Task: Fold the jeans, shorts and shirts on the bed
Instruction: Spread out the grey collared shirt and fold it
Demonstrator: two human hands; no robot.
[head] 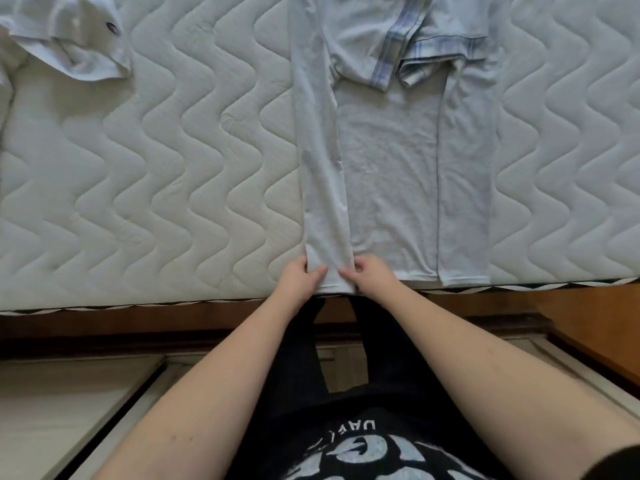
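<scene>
Both hands, left (300,274) and right (367,274), pinch the pale shirt's (391,161) folded hem, collar cut off

A bed (173,174) with a white wavy-quilted mattress carries two garments. A pale blue shirt (391,161) with plaid-trimmed sleeves lies flat, both sides folded inward, hem at the bed's near edge. Well left of the shirt, a crumpled white garment (69,36) lies.

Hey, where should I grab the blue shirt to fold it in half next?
Probably the near hem of the blue shirt, from the bed's edge. Both long sides are already folded in, leaving a narrow strip. The left hand and right hand already pinch the hem's left part; spread them to its two corners.
</scene>
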